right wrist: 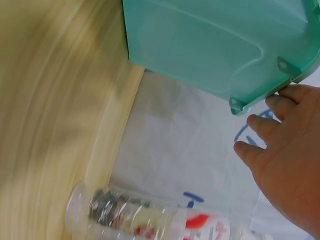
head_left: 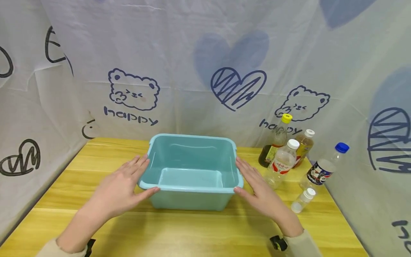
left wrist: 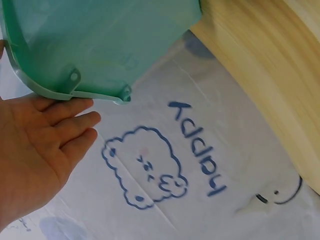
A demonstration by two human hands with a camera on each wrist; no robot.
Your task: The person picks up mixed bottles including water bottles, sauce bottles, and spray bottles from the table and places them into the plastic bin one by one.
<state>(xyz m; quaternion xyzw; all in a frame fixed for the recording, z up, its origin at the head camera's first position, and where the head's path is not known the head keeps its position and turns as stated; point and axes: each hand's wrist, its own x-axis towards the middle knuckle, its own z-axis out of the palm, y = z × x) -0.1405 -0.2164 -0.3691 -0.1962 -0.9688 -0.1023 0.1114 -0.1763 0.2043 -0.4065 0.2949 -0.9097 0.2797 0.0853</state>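
Both your hands were at the blue-green basin (head_left: 186, 201), which stood upright in the middle of the wood-grain surface (head_left: 186, 232), with its opening facing up. Your left hand (head_left: 123, 185) was spread, its fingers almost straight along the left side of the basin — the thumb reached to the near left corner of the rim (head_left: 196, 190). Your right hand (head_left: 261, 192) did the same on the other side: its fingers were extended along the right side, and its thumb touched the near right corner. In the wrist views the fingertips lay close under the rim, and the fingers were not curled round it. To the right of the basin, five bottles stood upright. A clear bottle with a red and white label (head_left: 280, 166) was the nearest to your right hand; behind it were a yellow-capped bottle (head_left: 272, 151) with dark content and an amber bottle (head_left: 303, 144) with a white cap. A blue-capped bottle (head_left: 319, 173) stood farther right — in front of it was a small bottle (head_left: 303, 201) with a white cap. A pale cloth (head_left: 179, 53) with hearts and bear faces hung behind the surface.
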